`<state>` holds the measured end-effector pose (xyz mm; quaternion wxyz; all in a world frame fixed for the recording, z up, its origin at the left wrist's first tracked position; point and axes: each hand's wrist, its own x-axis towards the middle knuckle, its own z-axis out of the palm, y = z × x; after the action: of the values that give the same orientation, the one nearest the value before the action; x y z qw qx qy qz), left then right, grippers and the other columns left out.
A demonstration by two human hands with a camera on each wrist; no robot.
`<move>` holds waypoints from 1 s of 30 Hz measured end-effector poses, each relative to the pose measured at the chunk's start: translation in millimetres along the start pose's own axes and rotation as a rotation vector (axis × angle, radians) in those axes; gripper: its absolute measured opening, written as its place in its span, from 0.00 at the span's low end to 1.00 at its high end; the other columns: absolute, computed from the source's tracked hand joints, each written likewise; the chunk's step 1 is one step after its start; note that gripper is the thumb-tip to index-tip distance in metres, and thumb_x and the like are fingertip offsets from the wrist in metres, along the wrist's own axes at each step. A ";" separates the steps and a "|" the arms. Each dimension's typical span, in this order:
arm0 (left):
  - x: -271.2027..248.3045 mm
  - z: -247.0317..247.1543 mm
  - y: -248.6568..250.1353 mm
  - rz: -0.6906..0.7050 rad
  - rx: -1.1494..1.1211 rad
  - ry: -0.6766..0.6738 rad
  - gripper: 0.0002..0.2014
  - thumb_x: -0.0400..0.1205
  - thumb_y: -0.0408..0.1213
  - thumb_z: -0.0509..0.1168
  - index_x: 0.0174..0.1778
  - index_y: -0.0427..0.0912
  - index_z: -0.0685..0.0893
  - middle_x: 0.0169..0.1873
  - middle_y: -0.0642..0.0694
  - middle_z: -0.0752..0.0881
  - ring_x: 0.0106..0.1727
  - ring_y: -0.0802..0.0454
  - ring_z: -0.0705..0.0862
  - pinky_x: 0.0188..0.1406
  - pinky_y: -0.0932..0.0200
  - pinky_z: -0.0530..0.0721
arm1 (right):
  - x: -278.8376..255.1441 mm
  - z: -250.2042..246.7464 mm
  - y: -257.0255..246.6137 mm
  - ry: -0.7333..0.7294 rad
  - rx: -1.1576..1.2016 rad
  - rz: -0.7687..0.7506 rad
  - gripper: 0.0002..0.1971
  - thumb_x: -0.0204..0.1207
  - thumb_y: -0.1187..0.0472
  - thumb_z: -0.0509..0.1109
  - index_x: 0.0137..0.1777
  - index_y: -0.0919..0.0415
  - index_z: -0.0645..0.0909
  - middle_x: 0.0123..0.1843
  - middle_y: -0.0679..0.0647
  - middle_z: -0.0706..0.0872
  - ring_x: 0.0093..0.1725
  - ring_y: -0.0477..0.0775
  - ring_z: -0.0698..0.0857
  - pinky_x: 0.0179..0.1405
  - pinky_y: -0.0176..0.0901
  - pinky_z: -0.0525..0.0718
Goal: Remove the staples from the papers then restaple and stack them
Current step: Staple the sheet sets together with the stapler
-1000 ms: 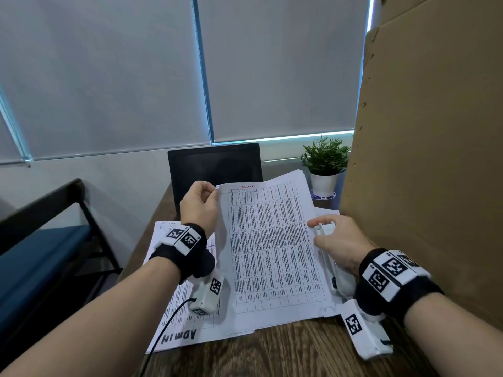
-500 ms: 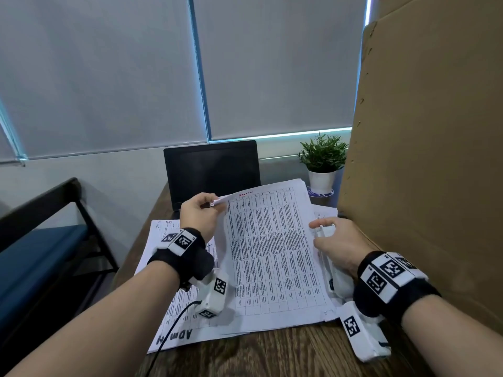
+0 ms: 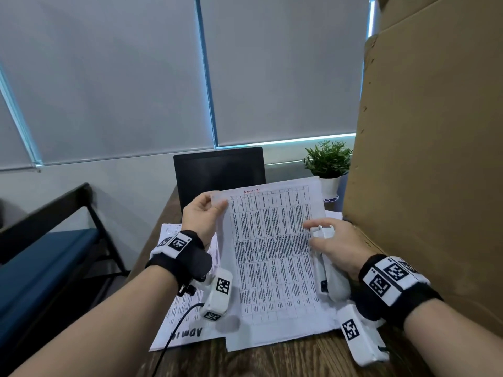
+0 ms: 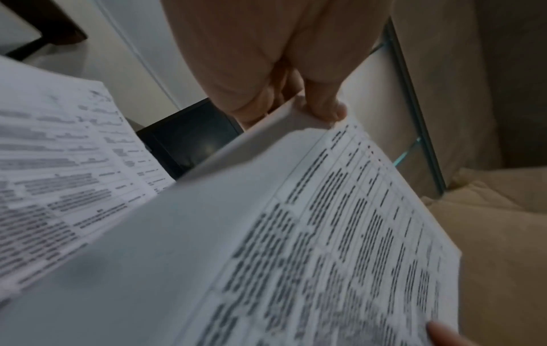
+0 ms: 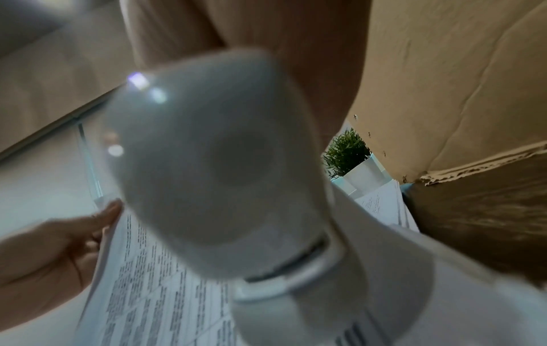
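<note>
Head view: at the near bench [image 3: 285, 360] edge a lower sheet [image 3: 185, 319] lies flat, handwritten "ADMIN" upside down along its near margin. Over it a printed table packet [image 3: 272, 254] tilts up from the sheets beneath. The right hand [image 3: 337, 246] curls around a white stapler [image 3: 330, 276] at the packet's right edge, close against a tall cardboard box [image 3: 424, 159]. The left hand [image 3: 202, 216] pinches the packet's far left corner. Red writing there is unreadable. Beyond stand a dark screen [image 3: 219, 172] and potted plant [image 3: 328, 161].

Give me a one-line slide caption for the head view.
Left hand pinches the printed paper set's top corner while right hand holds a white plastic stapler.
</note>
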<state>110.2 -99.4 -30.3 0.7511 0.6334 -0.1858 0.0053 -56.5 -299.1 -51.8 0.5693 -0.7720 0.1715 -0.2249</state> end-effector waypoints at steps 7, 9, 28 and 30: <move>-31.8 -4.3 9.7 -0.076 0.149 -0.013 0.07 0.73 0.24 0.76 0.40 0.40 0.88 0.43 0.39 0.92 0.46 0.42 0.91 0.51 0.46 0.89 | -13.9 -5.2 -17.0 0.042 0.082 -0.034 0.16 0.72 0.75 0.72 0.49 0.52 0.89 0.45 0.58 0.88 0.38 0.56 0.83 0.43 0.49 0.84; -38.0 -5.8 18.4 -0.039 0.133 0.010 0.08 0.73 0.23 0.76 0.39 0.40 0.88 0.42 0.39 0.92 0.45 0.41 0.91 0.49 0.47 0.90 | -19.1 -4.5 -23.0 0.037 0.086 -0.042 0.16 0.72 0.75 0.72 0.50 0.54 0.89 0.43 0.58 0.88 0.37 0.54 0.83 0.43 0.48 0.85; -66.1 -53.6 41.5 0.044 0.100 0.329 0.17 0.72 0.28 0.78 0.23 0.44 0.79 0.24 0.44 0.83 0.30 0.47 0.79 0.37 0.50 0.83 | -66.3 -0.7 -48.5 0.123 0.179 -0.050 0.16 0.72 0.78 0.69 0.52 0.58 0.88 0.44 0.61 0.89 0.37 0.59 0.85 0.48 0.56 0.88; -62.1 -63.2 41.7 0.037 0.124 0.363 0.15 0.74 0.27 0.76 0.26 0.43 0.80 0.24 0.45 0.82 0.27 0.49 0.78 0.35 0.54 0.80 | -67.0 -2.4 -50.9 0.139 0.165 -0.059 0.17 0.73 0.76 0.69 0.54 0.56 0.87 0.42 0.60 0.88 0.36 0.59 0.83 0.45 0.56 0.87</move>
<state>59.4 -16.8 -16.6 0.7317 0.6635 -0.0581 0.1448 -113.6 -251.3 -12.8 0.6110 -0.7096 0.1687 -0.3078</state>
